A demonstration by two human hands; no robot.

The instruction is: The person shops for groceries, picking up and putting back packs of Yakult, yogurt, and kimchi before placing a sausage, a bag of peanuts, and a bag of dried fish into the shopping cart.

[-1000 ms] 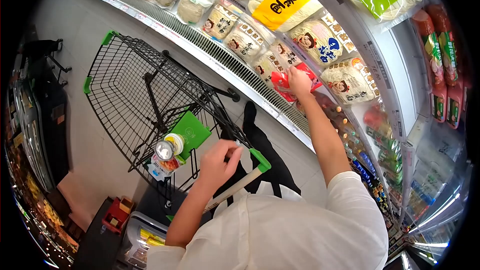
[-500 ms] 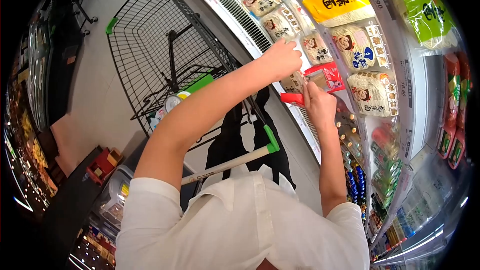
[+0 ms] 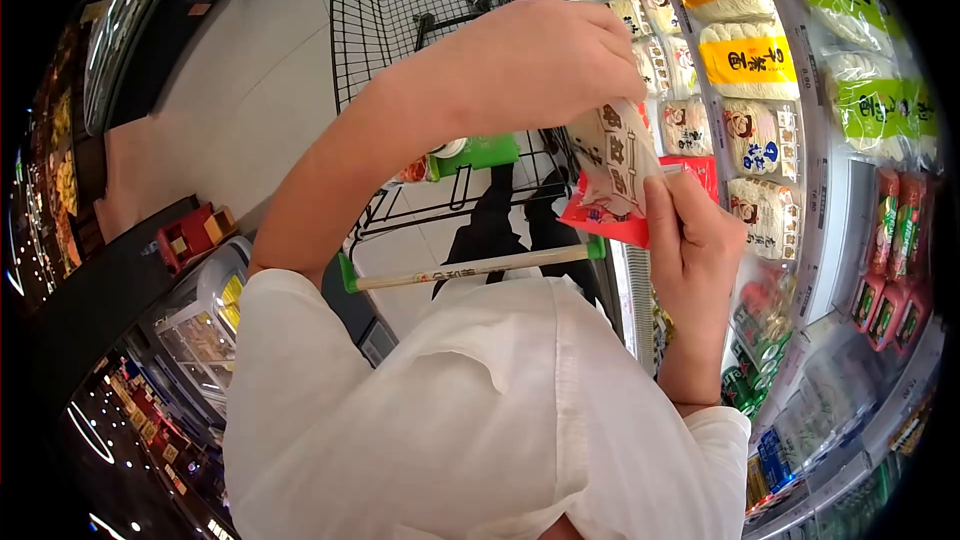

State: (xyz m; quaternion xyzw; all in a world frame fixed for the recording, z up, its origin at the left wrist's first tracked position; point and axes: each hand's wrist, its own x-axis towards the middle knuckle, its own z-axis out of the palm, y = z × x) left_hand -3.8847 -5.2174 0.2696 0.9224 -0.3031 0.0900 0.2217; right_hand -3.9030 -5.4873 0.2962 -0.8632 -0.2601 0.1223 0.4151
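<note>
A clear plastic food packet with dark printed characters is held up in front of the chilled shelf. My left hand reaches across from the left and is closed at its upper end, the fingertips curled out of sight. Lower down, my right hand pinches the packet's edge between thumb and fingers. Red wrapping shows at the lower end, under the clear film. Just behind my right hand lies another red packet on the shelf.
A wire shopping cart with a green-ended handle stands against my front, with some goods inside. Noodle packs fill the shelf on the right. Pink-red packages hang farther right. A dark counter is at the left.
Both hands have brought the packet up and nearer to me, away from the shelf. The view has shifted, so the cart now sits farther right and up.
</note>
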